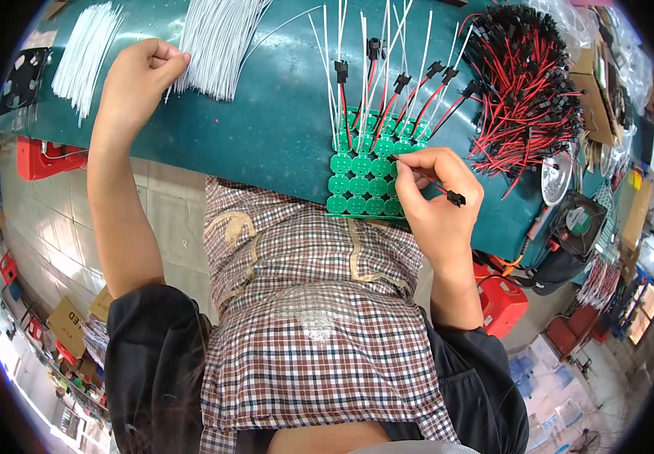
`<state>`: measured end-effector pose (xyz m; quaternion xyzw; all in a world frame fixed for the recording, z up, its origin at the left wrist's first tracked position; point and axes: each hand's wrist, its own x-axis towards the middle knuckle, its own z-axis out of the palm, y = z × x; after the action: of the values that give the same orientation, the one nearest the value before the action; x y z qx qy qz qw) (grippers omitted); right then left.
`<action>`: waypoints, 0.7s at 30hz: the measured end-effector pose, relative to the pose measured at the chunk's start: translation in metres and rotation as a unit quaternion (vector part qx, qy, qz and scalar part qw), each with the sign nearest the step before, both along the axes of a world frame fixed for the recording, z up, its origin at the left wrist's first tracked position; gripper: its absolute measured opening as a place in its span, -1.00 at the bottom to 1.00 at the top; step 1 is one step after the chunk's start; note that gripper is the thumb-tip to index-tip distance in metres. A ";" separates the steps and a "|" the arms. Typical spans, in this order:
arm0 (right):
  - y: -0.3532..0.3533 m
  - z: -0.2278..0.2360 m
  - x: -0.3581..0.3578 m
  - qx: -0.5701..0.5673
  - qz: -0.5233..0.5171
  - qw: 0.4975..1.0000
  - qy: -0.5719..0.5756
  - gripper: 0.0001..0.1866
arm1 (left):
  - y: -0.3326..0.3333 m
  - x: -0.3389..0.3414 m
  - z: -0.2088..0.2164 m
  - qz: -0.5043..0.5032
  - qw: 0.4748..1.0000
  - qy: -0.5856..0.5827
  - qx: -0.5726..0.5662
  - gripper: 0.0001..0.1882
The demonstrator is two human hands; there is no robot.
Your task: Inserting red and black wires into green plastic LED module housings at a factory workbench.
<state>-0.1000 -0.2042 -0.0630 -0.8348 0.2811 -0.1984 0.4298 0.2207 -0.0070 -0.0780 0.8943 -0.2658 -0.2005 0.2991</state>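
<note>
My right hand (pixel 444 197) pinches a red-and-black cable with a black connector (pixel 456 198); its wire end is at the green circuit board panel (pixel 357 185). The panel lies at the table's near edge, split into small rounded units. White wires (pixel 365 68) and red-and-black connector cables (pixel 342 72) stand out from its far rows. At the far left, my left hand (pixel 145 72) is closed, thumb against fingers, beside a pile of white wires (pixel 221 49). What its fingertips hold, if anything, is hidden.
Another white wire bundle (pixel 87 57) lies at the far left of the green table (pixel 266 144). A heap of red-and-black connector cables (pixel 527 94) covers the right side. Near the right edge are a round metal dish (pixel 556 178) and a black fan (pixel 578 222). Red stools (pixel 501 303) stand below.
</note>
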 end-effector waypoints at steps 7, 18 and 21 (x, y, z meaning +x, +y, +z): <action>0.004 0.001 0.000 -0.024 -0.021 0.999 0.010 -0.87 | -0.006 -0.012 0.006 0.023 1.000 -0.012 0.012 -0.74; -0.006 0.004 0.007 -0.076 0.046 0.995 0.053 -0.90 | -0.009 -0.008 0.009 0.029 0.999 0.014 0.023 -0.73; -0.006 0.011 0.011 -0.067 0.047 0.994 0.078 -0.90 | -0.006 -0.009 0.010 0.045 0.998 0.035 -0.011 -0.73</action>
<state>-0.0893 -0.2101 -0.0523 -0.8871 0.2602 -0.1307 0.3582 0.2120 -0.0128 -0.0682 0.8943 -0.2171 -0.2153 0.3268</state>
